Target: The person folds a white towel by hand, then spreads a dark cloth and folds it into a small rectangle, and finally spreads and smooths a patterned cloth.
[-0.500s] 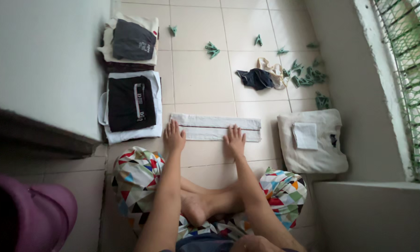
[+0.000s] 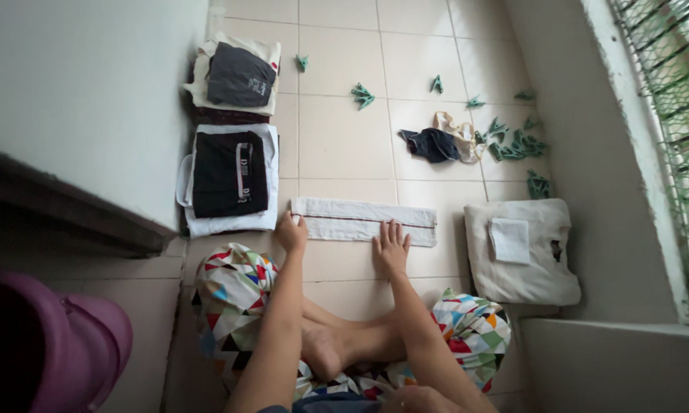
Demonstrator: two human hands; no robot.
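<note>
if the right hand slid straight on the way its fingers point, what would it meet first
The right hand points up the floor, fingertips already on the folded white towel strip. Beyond it lies bare tile, then probably the crumpled dark garment, though depth is hard to judge.

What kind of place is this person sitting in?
Probably a home balcony or laundry corner: tiled floor, a mesh-covered window, scattered green clothes pegs and folded clothes by the wall.
</note>
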